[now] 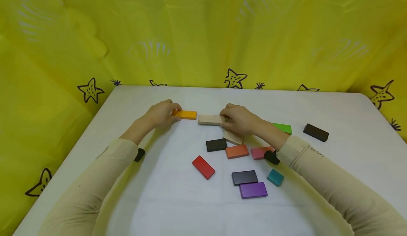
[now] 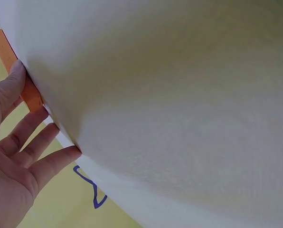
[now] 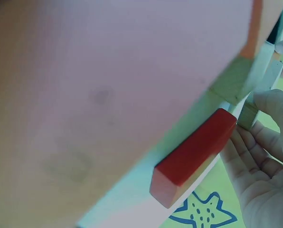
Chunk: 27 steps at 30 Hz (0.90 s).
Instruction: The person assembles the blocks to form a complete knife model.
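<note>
At the far middle of the table, my left hand (image 1: 163, 113) pinches the left end of an orange block (image 1: 188, 114). The left wrist view shows the thumb and a fingertip on the orange block (image 2: 7, 51), the other fingers spread. My right hand (image 1: 239, 120) grips the right end of a plain wooden block (image 1: 209, 119), lined up with the orange one across a narrow gap. Thumb and fingers hold that wooden block (image 3: 248, 115) in the right wrist view. A second wooden block (image 1: 233, 137) lies just below the right hand, partly hidden by it.
Nearer me lie black (image 1: 216, 145), orange-red (image 1: 237, 151), pink (image 1: 259, 153), red (image 1: 204, 167), dark grey (image 1: 244, 177), purple (image 1: 253, 190) and teal (image 1: 275, 177) blocks. Right of the right forearm are a green block (image 1: 282, 128) and a dark brown block (image 1: 316, 132). Yellow cloth hangs behind the table.
</note>
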Available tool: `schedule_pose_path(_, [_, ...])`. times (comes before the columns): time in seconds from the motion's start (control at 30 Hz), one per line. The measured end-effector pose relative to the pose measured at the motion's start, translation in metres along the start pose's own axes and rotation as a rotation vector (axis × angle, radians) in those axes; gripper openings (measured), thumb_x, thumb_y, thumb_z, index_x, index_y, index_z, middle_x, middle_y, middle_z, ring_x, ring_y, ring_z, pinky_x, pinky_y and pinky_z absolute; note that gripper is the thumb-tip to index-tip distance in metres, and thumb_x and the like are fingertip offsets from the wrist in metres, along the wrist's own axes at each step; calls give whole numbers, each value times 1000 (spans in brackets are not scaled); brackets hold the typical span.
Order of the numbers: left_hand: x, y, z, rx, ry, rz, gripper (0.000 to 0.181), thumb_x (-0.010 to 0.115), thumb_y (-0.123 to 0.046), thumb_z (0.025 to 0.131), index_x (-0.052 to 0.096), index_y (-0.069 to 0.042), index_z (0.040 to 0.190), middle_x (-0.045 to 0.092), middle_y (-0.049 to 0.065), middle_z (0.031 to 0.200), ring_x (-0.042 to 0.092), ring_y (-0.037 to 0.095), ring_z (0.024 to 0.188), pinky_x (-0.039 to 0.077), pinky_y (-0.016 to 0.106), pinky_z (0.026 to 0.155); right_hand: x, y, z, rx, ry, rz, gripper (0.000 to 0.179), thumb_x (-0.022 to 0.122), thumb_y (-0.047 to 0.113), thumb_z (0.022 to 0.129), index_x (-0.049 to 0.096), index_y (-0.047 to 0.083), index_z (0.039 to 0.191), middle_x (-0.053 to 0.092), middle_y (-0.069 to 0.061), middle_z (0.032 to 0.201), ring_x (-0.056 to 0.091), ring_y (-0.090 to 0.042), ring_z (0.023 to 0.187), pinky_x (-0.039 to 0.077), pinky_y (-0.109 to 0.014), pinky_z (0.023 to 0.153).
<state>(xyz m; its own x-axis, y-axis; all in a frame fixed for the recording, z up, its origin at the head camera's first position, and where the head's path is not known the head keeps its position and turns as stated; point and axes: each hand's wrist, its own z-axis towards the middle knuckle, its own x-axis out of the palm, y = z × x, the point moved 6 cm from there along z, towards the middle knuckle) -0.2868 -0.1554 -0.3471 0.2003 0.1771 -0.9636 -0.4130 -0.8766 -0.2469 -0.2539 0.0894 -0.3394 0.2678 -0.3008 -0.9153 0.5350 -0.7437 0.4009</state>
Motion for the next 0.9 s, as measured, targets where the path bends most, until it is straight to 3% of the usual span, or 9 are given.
schedule_pose_path(0.4, [0, 2, 2, 12, -24, -1, 36, 74, -26, 96, 69, -6, 126, 62, 11, 102, 55, 27, 91, 49, 43, 79, -4, -4, 18, -12, 16, -18, 33, 69, 14, 98, 67, -4, 125, 62, -15, 106, 53, -26, 92, 47, -39, 83])
schedule_pose_path(0.9, [-1, 4, 4, -3, 4, -11, 37, 73, -24, 96, 68, -6, 128, 64, 12, 105, 56, 27, 92, 49, 43, 83, -2, -3, 32, 4, 32, -24, 31, 68, 12, 98, 66, -5, 124, 60, -14, 102, 52, -27, 90, 46, -40, 82])
